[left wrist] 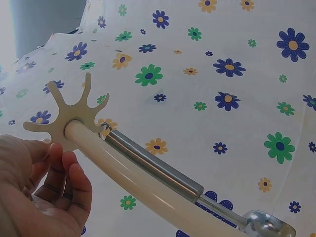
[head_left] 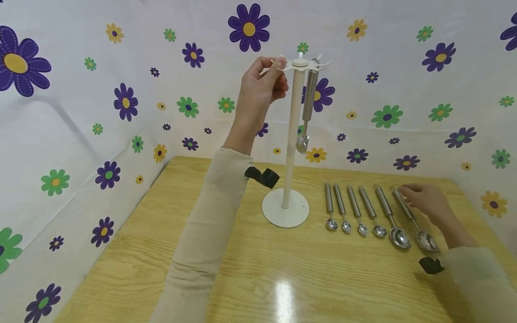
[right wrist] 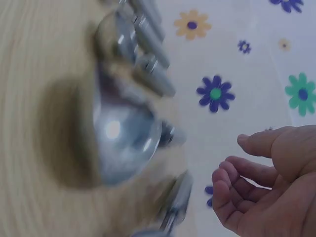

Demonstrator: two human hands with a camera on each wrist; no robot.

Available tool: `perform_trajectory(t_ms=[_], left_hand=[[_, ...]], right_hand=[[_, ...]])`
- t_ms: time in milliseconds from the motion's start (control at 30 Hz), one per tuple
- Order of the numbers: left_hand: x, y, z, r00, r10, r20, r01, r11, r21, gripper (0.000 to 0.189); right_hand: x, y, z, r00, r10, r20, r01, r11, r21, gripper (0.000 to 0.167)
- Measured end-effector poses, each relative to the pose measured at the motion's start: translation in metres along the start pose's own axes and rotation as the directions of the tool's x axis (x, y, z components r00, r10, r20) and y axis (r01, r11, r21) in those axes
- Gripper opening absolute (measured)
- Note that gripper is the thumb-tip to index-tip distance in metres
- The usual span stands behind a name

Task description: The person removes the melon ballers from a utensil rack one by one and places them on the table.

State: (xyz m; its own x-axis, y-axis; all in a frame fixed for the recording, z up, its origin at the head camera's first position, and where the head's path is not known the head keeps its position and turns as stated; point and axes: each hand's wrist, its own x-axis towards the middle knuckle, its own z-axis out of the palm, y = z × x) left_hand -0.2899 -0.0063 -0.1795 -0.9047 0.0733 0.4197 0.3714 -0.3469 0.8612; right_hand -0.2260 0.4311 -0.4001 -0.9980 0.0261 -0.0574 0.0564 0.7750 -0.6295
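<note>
My left hand (head_left: 264, 83) pinches one hook arm of the rotating top of a white utensil stand (head_left: 293, 121), thumb against curled fingers. From another hook hangs a steel scoop (head_left: 309, 98), bowl downward, beside the pole. In the left wrist view the hook crown (left wrist: 74, 111) spreads its arms above my fingertips. On the right, my right hand (head_left: 428, 202) is beside the handle of the rightmost steel scoop (head_left: 409, 213) lying on the table. The right wrist view shows its fingers (right wrist: 249, 173) loosely bent with nothing between them, and a big blurred bowl (right wrist: 126, 133) to their left.
Several more steel spoons and scoops (head_left: 363, 206) lie in a row on the wooden table (head_left: 226, 269), handles toward the back, bowls toward me. The stand's round base (head_left: 278, 215) sits left of them. A flower-patterned cloth (head_left: 387, 89) closes off the back and sides.
</note>
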Motion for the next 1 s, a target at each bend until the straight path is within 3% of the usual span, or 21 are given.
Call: perform_trajectory(t_ms=[133, 333, 567, 833, 1000], left_hand=[[0.000, 0.000, 0.000, 1.000, -0.002, 0.003, 0.002, 1.000, -0.001, 0.008], [0.001, 0.000, 0.000, 1.000, 0.000, -0.003, 0.000, 1.000, 0.001, 0.009], [0.001, 0.000, 0.000, 1.000, 0.003, 0.004, -0.003, 1.000, 0.002, 0.008], [0.001, 0.001, 0.000, 1.000, 0.002, 0.007, -0.002, 1.000, 0.007, 0.008], [0.000, 0.000, -0.001, 1.000, 0.003, 0.007, -0.003, 1.000, 0.008, 0.007]], right_hand=[[0.002, -0.033, 0.002, 0.999, -0.038, 0.027, 0.037, 0.999, 0.040, 0.073], [0.009, -0.093, 0.005, 0.992, -0.123, 0.013, 0.121, 0.988, 0.100, 0.067], [0.014, -0.163, 0.007, 0.978, -0.205, -0.039, 0.208, 0.950, 0.234, 0.057], [0.021, -0.231, 0.013, 0.923, -0.355, -0.150, 0.384, 0.879, 0.282, 0.048], [0.029, -0.261, 0.014, 0.870, -0.423, -0.253, 0.490, 0.794, 0.359, 0.046]])
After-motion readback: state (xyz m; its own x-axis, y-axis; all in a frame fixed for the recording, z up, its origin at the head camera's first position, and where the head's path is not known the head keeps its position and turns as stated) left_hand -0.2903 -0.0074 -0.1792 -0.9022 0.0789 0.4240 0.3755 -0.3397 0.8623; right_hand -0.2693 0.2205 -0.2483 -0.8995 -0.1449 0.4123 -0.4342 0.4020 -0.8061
